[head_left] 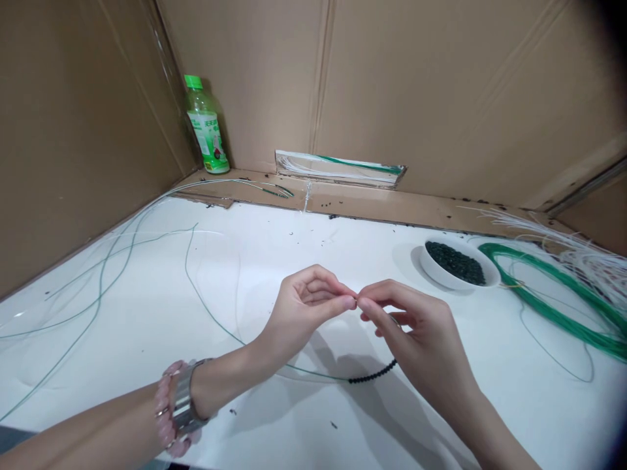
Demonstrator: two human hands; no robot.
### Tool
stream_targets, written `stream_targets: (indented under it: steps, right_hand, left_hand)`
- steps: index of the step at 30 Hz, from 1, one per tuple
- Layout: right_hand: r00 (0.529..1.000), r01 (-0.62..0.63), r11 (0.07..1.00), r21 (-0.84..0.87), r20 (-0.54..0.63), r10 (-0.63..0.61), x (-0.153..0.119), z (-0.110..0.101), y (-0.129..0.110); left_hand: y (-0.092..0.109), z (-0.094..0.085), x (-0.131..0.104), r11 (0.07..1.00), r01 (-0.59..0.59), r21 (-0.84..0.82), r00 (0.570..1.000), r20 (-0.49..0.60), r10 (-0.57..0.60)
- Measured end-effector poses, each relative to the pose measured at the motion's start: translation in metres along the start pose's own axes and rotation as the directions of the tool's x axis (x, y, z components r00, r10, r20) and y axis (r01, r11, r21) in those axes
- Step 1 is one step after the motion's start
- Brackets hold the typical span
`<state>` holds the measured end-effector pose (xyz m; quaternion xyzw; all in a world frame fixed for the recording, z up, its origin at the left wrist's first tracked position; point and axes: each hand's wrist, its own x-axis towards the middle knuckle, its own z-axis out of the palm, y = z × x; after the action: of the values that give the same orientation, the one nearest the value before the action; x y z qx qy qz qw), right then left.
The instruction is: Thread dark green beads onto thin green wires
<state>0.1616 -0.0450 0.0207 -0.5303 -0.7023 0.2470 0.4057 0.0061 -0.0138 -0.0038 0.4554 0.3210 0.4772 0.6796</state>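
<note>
My left hand (313, 297) and my right hand (411, 316) meet fingertip to fingertip above the white table (196, 378). Both are closed in a pinch. Whatever tiny thing sits between the left thumb and finger is too small to make out. A thin green cord (215, 320) runs across the table beneath my left wrist. Black beads (372, 376) are strung along its right part, which rises behind my right hand; that hand appears to grip the strand, though its fingers hide the end.
A white bowl (431, 271) of small black beads stands right of my hands, beside a coil of green cord (553, 313) and white strands (588, 261). A green bottle (208, 137) stands in the back left corner. Cardboard walls (416, 85) surround the table; finished-looking beaded loops (279, 191) lie at the back.
</note>
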Motion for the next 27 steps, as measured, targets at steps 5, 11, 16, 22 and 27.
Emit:
stream_targets:
  steps: [5,11,16,22,27]
  right_hand:
    - [0.981,-0.186,0.972,0.141,0.088,0.175,0.0019,-0.0006,-0.0016]
    - [0.986,-0.165,0.977,0.131,0.046,0.161,0.0011,0.0003,-0.0039]
    - [0.990,-0.137,0.985,0.100,0.000,0.138,0.0023,0.0020,-0.0046]
    - [0.985,-0.173,0.978,0.116,0.008,0.173,0.0025,0.0017,-0.0055]
    - [0.981,-0.193,0.970,0.150,0.022,0.192,0.0024,0.0008,-0.0070]
  left_hand:
    - [-0.0042,-0.0015,0.0017,0.999,0.005,-0.054,1.000,-0.014,-0.006]
    - [-0.0064,-0.0025,0.0024,0.997,0.016,-0.081,1.000,0.002,-0.016]
    - [-0.0056,-0.0025,0.0028,0.999,-0.002,-0.032,1.000,-0.001,0.002]
    - [-0.0035,-0.0025,0.0030,0.998,-0.033,0.045,0.999,0.028,0.032]
    - [-0.0003,-0.0017,0.0019,0.989,-0.102,0.104,0.994,0.061,0.096]
